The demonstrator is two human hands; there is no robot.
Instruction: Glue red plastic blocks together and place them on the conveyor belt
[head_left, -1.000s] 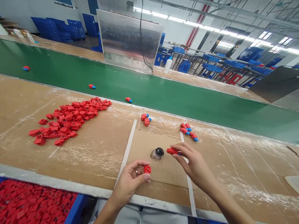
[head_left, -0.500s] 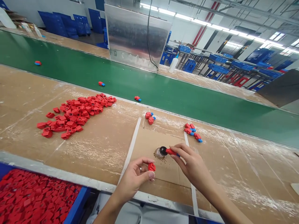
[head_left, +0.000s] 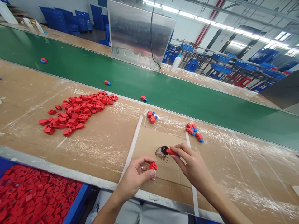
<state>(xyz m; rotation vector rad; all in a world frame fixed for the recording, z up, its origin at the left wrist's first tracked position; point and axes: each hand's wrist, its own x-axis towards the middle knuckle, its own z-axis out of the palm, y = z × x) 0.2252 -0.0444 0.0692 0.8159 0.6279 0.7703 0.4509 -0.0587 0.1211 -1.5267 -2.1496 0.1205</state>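
My left hand (head_left: 136,175) is closed, pinching a small red plastic block (head_left: 153,166) between thumb and fingers just above the cardboard. Held by the fingertips of my right hand (head_left: 192,163) is a red-and-blue plastic piece (head_left: 171,151), its blue part mostly covered by the fingers. The red end of this piece meets, or nearly meets, a round black part (head_left: 164,150) on top of a small clear, jar-like fixture (head_left: 159,152). Brown specks lie around the fixture's base. Behind it sit two red-and-blue pieces (head_left: 152,119), and several more (head_left: 194,132) lie farther right.
A heap of red blocks (head_left: 77,110) lies on the left of the table. Below it, a blue bin (head_left: 78,203) is full of red blocks. The green conveyor belt (head_left: 187,96) runs behind, carrying several red-and-blue pieces. A white bottle (head_left: 176,63) stands beyond it.
The view has shifted slightly. On the belt, the red-and-blue pieces have moved a little to the right. Both hands keep nearly the same pose and still hold their pieces.
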